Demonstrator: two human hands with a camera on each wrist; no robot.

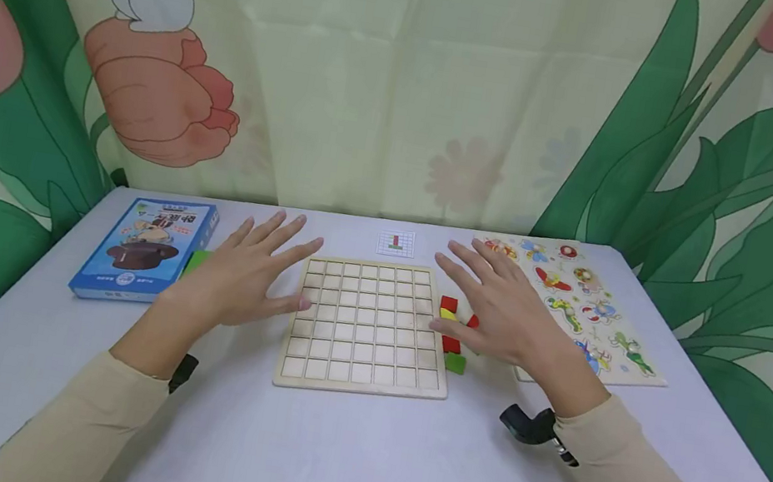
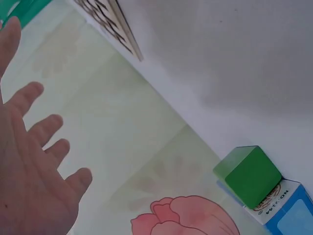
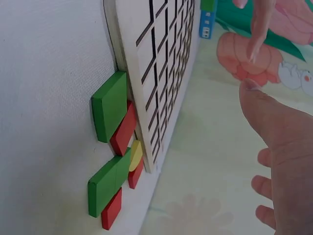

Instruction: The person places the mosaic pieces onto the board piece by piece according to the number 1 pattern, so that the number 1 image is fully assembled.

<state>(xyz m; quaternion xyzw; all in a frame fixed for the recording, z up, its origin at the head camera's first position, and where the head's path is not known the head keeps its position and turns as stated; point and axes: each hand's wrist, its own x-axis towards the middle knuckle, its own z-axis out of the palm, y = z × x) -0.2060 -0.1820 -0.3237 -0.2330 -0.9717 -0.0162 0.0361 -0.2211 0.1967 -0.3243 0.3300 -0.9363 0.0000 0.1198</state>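
My left hand (image 1: 240, 278) hovers with fingers spread over the left edge of a wooden grid board (image 1: 358, 392). My right hand (image 1: 505, 315) is held likewise at the board's right side, above small coloured tiles. Neither hand holds anything. Red tiles (image 1: 451, 344), a yellow tile (image 3: 135, 155) and green tiles (image 3: 111, 107) lie beside the board's right edge, partly covered by the right hand in the head view. The grid's squares carry no tiles. Behind the board lies a small card (image 1: 396, 243) printed with a grid and a red and green shape.
A blue box (image 1: 144, 249) lies at the left, with a green block (image 2: 252, 176) next to it. To the right is a picture board (image 1: 627, 372) with cartoon insects, partly behind the right hand. A printed curtain (image 1: 348, 100) hangs along the table's back edge.
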